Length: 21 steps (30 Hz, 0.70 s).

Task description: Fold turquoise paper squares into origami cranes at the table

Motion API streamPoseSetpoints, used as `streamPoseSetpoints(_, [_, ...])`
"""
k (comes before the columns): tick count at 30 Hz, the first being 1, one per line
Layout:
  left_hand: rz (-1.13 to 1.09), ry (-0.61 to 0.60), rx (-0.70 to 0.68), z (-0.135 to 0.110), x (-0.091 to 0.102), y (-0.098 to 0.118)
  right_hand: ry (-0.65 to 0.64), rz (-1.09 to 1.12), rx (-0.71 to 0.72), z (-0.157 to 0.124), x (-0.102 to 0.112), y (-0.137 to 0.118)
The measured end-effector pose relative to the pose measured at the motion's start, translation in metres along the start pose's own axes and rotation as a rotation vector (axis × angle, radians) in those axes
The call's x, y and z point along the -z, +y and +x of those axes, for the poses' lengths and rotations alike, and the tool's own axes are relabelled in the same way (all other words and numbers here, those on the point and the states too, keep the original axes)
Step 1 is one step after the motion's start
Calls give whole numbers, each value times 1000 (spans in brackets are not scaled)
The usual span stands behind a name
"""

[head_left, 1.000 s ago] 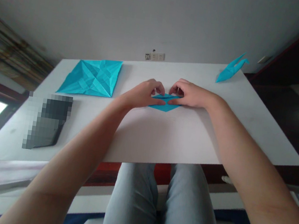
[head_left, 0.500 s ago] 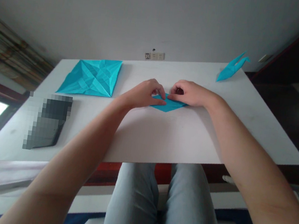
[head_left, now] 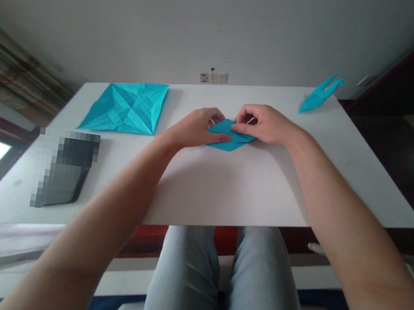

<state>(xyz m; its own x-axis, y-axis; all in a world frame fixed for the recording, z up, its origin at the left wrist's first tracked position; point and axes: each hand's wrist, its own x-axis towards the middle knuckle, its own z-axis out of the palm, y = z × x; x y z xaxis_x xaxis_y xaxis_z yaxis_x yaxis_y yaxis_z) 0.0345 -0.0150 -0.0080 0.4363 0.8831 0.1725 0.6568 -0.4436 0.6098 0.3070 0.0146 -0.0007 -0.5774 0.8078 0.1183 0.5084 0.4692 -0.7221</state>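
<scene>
the left hand (head_left: 200,127) and right hand (head_left: 263,123) pinch opposite sides of the folded blue paper (head_left: 237,138) near the middle of the white tabletop (head_left: 225,188). it should handle light and crisp (easily creased or torn), best gripped by its layered edges. a plain grey wall (head_left: 225,24) with sockets (head_left: 213,78) stands behind the far edge.

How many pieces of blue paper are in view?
3: a creased sheet, back left on the table; a folded piece in left hand and right hand; a crane, back right. Hidden ones are possible.
</scene>
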Motion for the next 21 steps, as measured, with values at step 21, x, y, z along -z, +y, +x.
streamPoseSetpoints(21, [307,311,-172,0,1,17,226,-337,302,0,5,-8])
